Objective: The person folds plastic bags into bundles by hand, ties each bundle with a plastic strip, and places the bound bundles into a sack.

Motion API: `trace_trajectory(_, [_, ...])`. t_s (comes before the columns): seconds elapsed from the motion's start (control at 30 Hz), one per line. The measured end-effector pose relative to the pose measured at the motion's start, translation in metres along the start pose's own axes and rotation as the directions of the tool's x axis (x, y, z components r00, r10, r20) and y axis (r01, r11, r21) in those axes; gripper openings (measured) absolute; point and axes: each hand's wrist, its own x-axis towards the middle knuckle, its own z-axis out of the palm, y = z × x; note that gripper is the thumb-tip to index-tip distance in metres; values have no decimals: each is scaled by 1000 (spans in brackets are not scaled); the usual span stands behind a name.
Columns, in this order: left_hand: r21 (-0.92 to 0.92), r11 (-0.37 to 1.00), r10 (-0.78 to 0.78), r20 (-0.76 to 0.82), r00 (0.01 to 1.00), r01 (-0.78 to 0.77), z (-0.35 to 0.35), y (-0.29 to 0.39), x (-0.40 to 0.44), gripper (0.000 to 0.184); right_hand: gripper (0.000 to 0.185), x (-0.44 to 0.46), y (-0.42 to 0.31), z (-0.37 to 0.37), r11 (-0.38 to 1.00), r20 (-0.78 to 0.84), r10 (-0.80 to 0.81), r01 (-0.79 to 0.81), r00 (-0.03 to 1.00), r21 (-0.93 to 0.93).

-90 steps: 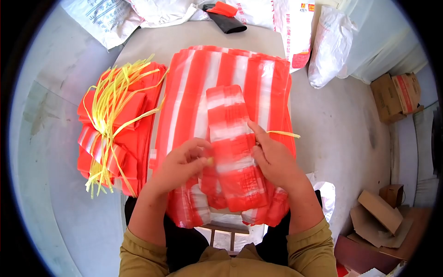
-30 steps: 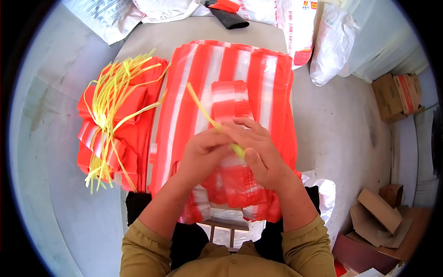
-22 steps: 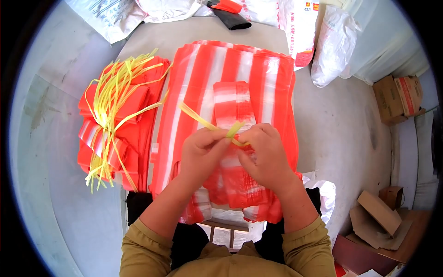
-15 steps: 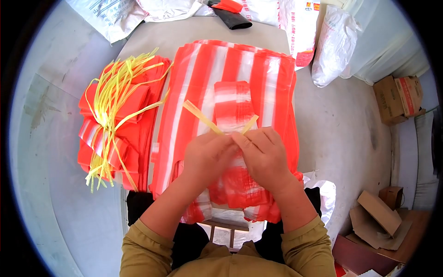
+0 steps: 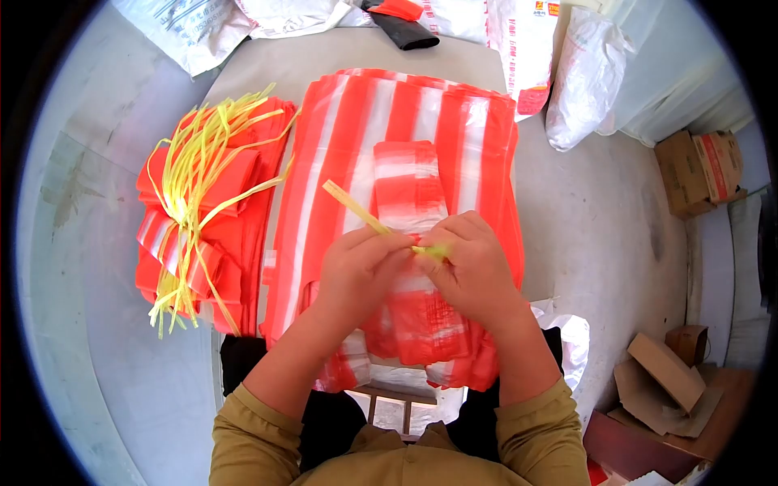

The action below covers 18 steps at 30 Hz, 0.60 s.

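A stack of red-and-white striped plastic bags [image 5: 340, 146] lies flat in front of me. On top of it, a folded bundle of the same bags [image 5: 409, 174] runs down under my hands. My left hand [image 5: 365, 263] pinches a yellow plastic tie strip [image 5: 352, 202], whose free end sticks out up and to the left. My right hand [image 5: 466, 263] is closed on the strip's other end, which is blurred. Both hands meet over the narrow middle of the bundle, and my fingers partly hide the strip there.
On the left, a bunch of yellow strips [image 5: 185, 182] lies over red folded bags [image 5: 235, 166]. White printed sacks [image 5: 194, 32] and a black-and-red item [image 5: 405, 31] sit at the table's [image 5: 267, 61] far edge. Cardboard boxes [image 5: 701, 174] stand on the right, an opened carton [image 5: 668, 389] lower down.
The strip's right end, which pointed up between my hands, is now drawn down into my right fingers and blurred. My hands have moved slightly apart.
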Motion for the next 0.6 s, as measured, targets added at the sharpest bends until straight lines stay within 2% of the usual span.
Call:
trace_trajectory(0.07, [48, 998, 35, -31, 999, -34, 2, 1, 1, 17, 15, -2, 2, 4, 999, -50, -11, 9, 999, -48])
trace_trajectory(0.2, [115, 993, -13, -98, 995, 24, 3, -5, -2, 15, 18, -4, 7, 10, 987, -169, -50, 23, 984, -158])
trace_trajectory(0.3, [223, 975, 3, -87, 996, 17, -4, -7, 0, 12, 17, -6, 7, 5, 978, -170, 5, -40, 985, -205])
trace_trajectory(0.4, [282, 959, 24, -45, 999, -10, -9, -6, 3, 13, 18, -8, 10, 1, 942, -128, -22, -22, 992, -336])
trace_trajectory(0.6, [388, 922, 1, 1, 1000, -1, -11, -8, 3, 27, 13, -10, 13, -3, 898, -76, -74, 34, 994, -439])
